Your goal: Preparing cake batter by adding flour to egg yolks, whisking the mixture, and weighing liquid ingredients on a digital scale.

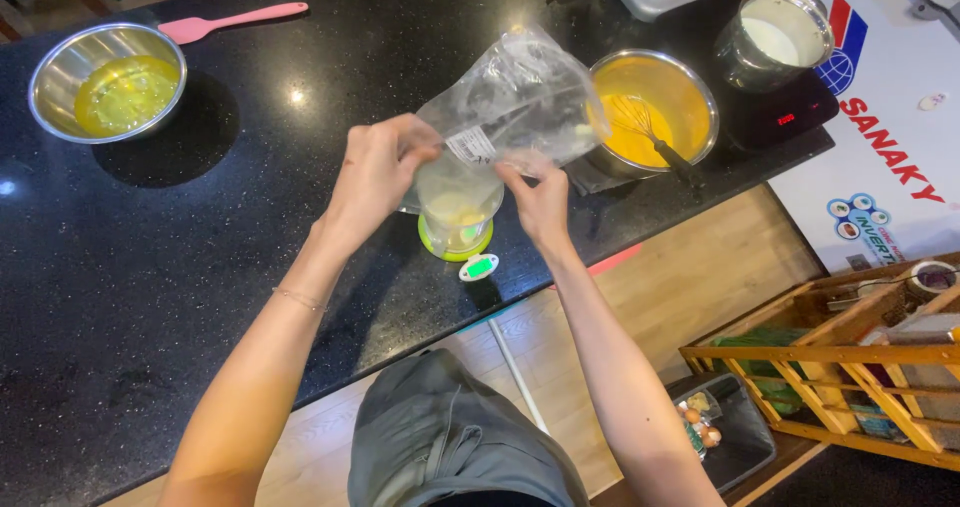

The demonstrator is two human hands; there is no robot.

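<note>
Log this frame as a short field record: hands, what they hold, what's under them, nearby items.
left hand: grips the left edge of a crumpled clear plastic bag
right hand: pinches the same bag's lower right edge
bag: tilted over a small clear cup, pale powder inside
under cup: round lime-green kitchen scale on a black speckled stone counter
right of hands: steel bowl of yellow batter with a wire whisk
far left: steel bowl of clear yellowish liquid, pink silicone spatula
</note>
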